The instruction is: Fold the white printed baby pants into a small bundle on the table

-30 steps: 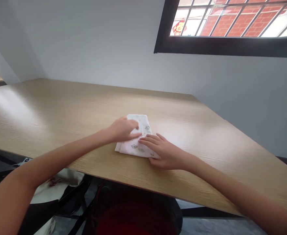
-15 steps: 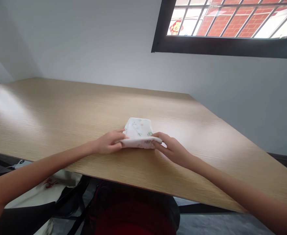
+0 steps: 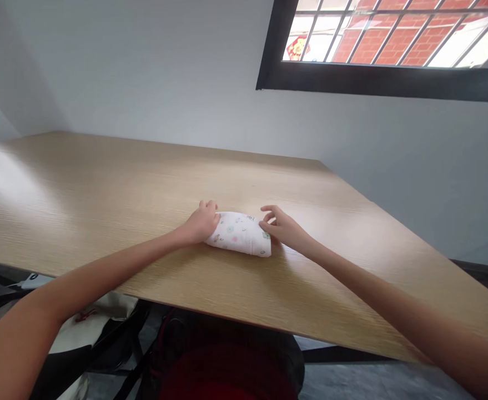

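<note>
A small white cloth with a faint coloured print (image 3: 239,234) lies folded into a short thick bundle near the front of a wooden table (image 3: 102,183). My left hand (image 3: 201,222) grips the bundle's left end with curled fingers. My right hand (image 3: 281,229) pinches its right end between thumb and fingers. Both forearms reach in over the table's front edge.
A white wall runs behind the table, with a dark-framed barred window (image 3: 377,78) at the upper right. Below the front edge I see a red and black seat (image 3: 222,366) and a white bag with dark straps (image 3: 81,328).
The cloth lay flat and longer under my hands. I lifted its near edge and folded it away from me, so it is now a shorter, thicker bundle held at both ends.
</note>
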